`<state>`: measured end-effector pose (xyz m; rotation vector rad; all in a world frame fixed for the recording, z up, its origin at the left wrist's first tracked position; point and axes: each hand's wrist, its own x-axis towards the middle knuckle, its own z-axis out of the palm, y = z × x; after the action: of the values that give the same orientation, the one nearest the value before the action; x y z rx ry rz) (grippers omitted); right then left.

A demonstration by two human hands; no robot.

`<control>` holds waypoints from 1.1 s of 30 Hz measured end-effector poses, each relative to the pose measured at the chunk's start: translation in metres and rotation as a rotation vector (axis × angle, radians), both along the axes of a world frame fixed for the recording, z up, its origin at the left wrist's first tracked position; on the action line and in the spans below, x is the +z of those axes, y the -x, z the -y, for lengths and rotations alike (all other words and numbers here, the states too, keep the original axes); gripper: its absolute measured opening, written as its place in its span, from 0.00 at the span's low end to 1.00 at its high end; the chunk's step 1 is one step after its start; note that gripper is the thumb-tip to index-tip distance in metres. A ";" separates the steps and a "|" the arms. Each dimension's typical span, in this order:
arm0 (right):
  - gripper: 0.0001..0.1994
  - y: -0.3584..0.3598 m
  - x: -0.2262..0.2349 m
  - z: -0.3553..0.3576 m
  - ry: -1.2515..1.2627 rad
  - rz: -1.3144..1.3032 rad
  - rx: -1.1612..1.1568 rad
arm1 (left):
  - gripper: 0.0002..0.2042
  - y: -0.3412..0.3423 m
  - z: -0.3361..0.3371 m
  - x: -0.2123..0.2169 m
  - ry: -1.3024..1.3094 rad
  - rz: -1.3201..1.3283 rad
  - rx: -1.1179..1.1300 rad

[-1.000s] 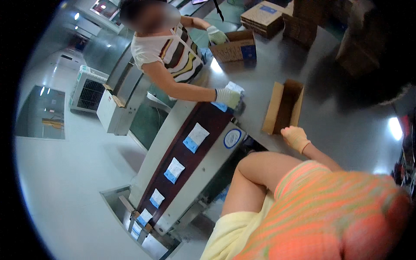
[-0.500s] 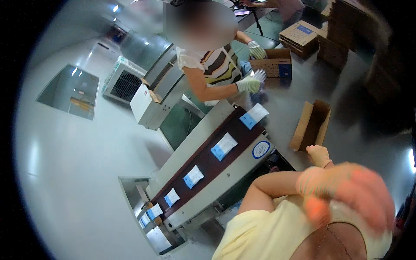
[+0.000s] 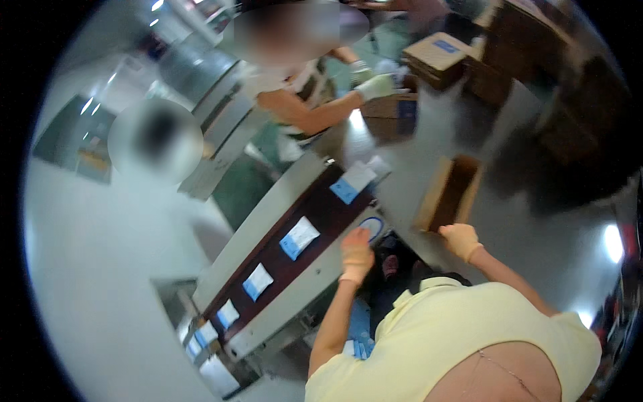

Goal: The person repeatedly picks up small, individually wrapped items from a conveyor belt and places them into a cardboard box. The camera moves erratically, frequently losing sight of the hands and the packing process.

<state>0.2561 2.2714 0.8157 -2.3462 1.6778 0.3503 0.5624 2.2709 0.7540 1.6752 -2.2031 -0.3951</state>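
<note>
My left hand [image 3: 357,256], in a pale orange glove, hovers by the near side rail of the conveyor [image 3: 320,271]. Its fingers are blurred; I see nothing in it. On the dark belt lie several white-and-blue packets, one of them the packet [image 3: 299,238] nearest my left hand. My right hand [image 3: 461,242], gloved alike, grips the near end of an open cardboard box [image 3: 435,197]. This long, narrow box stands on the metal table [image 3: 516,228]; the part of its inside that shows is dark.
Across the belt's far end, a co-worker's gloved hands [image 3: 375,87] are over another cardboard box [image 3: 388,110]. Stacked flat cartons [image 3: 434,59] stand at the table's back. More packets overlap at the belt's far end. Another person, partly blurred, is at left.
My left hand has swung from close to the camera out to the conveyor's side. My right hand stays at the box. The whole view has shifted, and the co-worker's hands have come together over their box.
</note>
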 end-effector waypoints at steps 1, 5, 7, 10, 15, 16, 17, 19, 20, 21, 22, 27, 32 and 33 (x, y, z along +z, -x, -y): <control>0.06 -0.009 0.012 -0.011 -0.003 -0.002 -0.008 | 0.31 -0.012 -0.017 -0.001 0.034 0.101 -0.017; 0.07 -0.048 0.069 -0.036 -0.064 -0.079 0.006 | 0.43 -0.062 -0.051 -0.029 0.028 0.404 -0.135; 0.07 -0.060 0.084 -0.051 -0.090 -0.082 -0.032 | 0.45 -0.073 -0.066 -0.025 0.108 0.362 -0.137; 0.07 -0.066 0.111 -0.073 -0.088 -0.065 -0.090 | 0.46 -0.078 -0.080 -0.003 0.152 0.344 -0.154; 0.06 -0.117 0.136 -0.122 -0.085 -0.031 -0.120 | 0.45 -0.120 -0.120 0.036 0.082 0.338 -0.148; 0.06 -0.127 0.138 -0.130 -0.074 -0.027 -0.122 | 0.44 -0.130 -0.124 0.040 0.057 0.338 -0.139; 0.06 -0.134 0.139 -0.137 -0.067 -0.022 -0.122 | 0.43 -0.137 -0.129 0.041 0.027 0.341 -0.129; 0.06 -0.148 0.136 -0.150 -0.067 -0.015 -0.134 | 0.43 -0.150 -0.137 0.046 0.004 0.338 -0.145; 0.06 -0.156 0.134 -0.154 -0.062 -0.020 -0.142 | 0.44 -0.158 -0.139 0.047 0.003 0.331 -0.145; 0.06 -0.164 0.131 -0.158 -0.057 -0.025 -0.150 | 0.44 -0.166 -0.141 0.045 0.004 0.333 -0.149; 0.06 -0.172 0.129 -0.161 -0.052 -0.026 -0.151 | 0.44 -0.174 -0.143 0.042 0.006 0.335 -0.152; 0.06 -0.183 0.116 -0.150 -0.067 0.016 -0.150 | 0.43 -0.190 -0.137 0.045 0.002 0.370 -0.155; 0.06 -0.187 0.110 -0.139 -0.095 0.037 -0.185 | 0.43 -0.195 -0.131 0.045 -0.025 0.388 -0.149; 0.06 -0.187 0.109 -0.138 -0.098 0.043 -0.191 | 0.43 -0.194 -0.129 0.046 -0.024 0.391 -0.149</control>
<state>0.4432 2.4094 0.9245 -2.0891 1.8031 0.3351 0.7568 2.4004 0.7997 1.7240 -2.6220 -0.1364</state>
